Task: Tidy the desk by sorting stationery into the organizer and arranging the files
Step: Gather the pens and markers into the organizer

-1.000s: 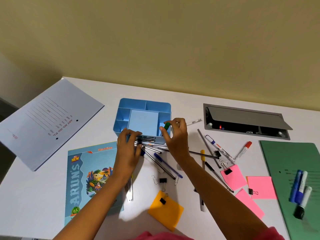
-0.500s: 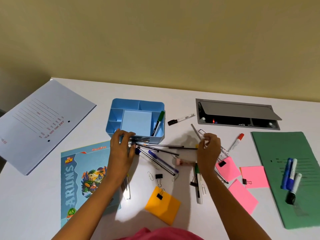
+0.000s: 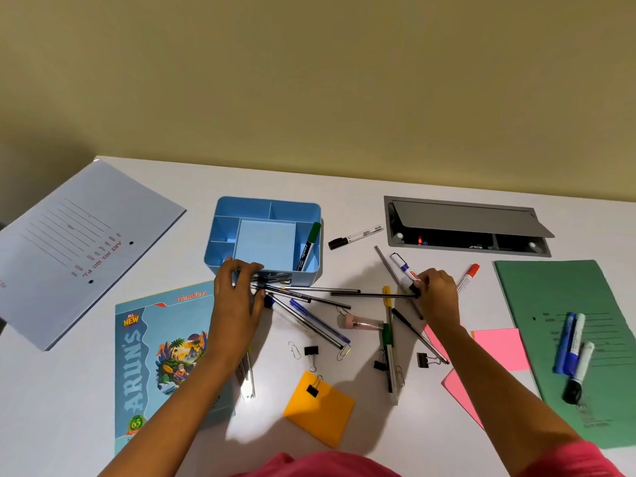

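Marker (image 3: 311, 239), green, now stands in the organizer's (image 3: 241, 207) right compartment; right hand (image 3: 438, 297) has moved on, pinching a black pen's (image 3: 375, 295) end on the desk (image 3: 358, 192), left hand (image 3: 237, 299) clutching the pen bunch (image 3: 320, 289)

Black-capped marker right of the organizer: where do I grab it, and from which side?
Pinch the black-capped marker on its white barrel, near the middle. Come from above, with fingers on its near and far sides. It lies flat on the desk, touching nothing, with its cap toward the organizer. Both long sides are therefore free, and the ends would likely give less hold.
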The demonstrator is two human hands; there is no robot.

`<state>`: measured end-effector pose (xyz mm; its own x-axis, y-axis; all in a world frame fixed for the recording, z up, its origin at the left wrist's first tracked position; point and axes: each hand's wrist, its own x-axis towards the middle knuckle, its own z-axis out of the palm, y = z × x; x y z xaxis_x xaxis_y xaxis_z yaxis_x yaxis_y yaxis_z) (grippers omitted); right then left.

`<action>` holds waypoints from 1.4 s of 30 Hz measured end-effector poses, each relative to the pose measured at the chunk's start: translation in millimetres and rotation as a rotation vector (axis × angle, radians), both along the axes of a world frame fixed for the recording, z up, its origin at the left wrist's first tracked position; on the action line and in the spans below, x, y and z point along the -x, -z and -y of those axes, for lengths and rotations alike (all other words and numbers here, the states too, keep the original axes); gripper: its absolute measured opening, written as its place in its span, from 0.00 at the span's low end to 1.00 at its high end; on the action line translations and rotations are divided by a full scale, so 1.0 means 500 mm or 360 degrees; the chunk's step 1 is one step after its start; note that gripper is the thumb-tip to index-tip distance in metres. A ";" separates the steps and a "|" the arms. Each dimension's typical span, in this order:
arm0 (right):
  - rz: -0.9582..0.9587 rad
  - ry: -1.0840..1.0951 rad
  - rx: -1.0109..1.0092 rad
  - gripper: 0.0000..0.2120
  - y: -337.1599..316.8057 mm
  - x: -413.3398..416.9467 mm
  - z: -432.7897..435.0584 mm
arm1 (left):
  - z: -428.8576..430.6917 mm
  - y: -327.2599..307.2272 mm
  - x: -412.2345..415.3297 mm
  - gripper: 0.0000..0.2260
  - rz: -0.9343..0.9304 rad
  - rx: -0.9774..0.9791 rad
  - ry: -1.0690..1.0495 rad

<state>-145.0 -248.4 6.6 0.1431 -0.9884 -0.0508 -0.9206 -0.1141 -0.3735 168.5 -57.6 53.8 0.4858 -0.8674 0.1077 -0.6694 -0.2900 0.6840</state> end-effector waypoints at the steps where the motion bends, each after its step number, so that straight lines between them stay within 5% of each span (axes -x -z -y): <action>1: 0.0002 -0.0008 -0.0085 0.08 -0.003 -0.002 0.008 | 0.000 0.000 0.002 0.19 -0.0010 -0.0006 -0.0006; 5: 0.0030 0.0025 -0.0271 0.10 -0.013 -0.010 0.018 | 0.002 -0.001 0.007 0.22 0.0002 -0.0031 -0.0031; 9: 0.0298 -0.0041 0.0205 0.06 -0.054 -0.054 -0.020 | 0.002 -0.002 0.008 0.23 0.0023 -0.0027 -0.0021; 11: 0.0532 -0.0049 0.0437 0.07 -0.090 -0.101 -0.049 | 0.001 -0.001 0.008 0.23 0.0034 -0.0031 -0.0016; 15: 0.1088 0.0010 0.0330 0.05 -0.164 -0.215 -0.104 | 0.001 -0.001 0.009 0.23 0.0042 -0.0040 -0.0018; 21: 0.1097 -0.0322 0.0341 0.04 -0.147 -0.332 -0.135 | 0.001 0.001 0.007 0.24 0.0097 -0.0060 -0.0006; 30: 0.0850 -0.0669 0.0801 0.15 -0.113 -0.363 -0.129 | 0.002 0.002 0.006 0.24 0.0112 -0.0075 -0.0014; 37: 0.0960 -0.0419 0.0584 0.04 -0.098 -0.350 -0.076 | 0.000 0.004 0.004 0.24 0.0125 -0.0069 -0.0002; 42: 0.0684 -0.0453 0.0457 0.12 -0.052 -0.322 -0.007 | -0.002 0.003 0.004 0.25 0.0134 -0.0073 0.0007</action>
<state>15.8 -245.0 32.6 0.3531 -0.8738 0.3344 -0.6118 -0.4861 -0.6241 166.6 -56.5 52.1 0.4727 -0.8746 0.1080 -0.7255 -0.3167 0.6110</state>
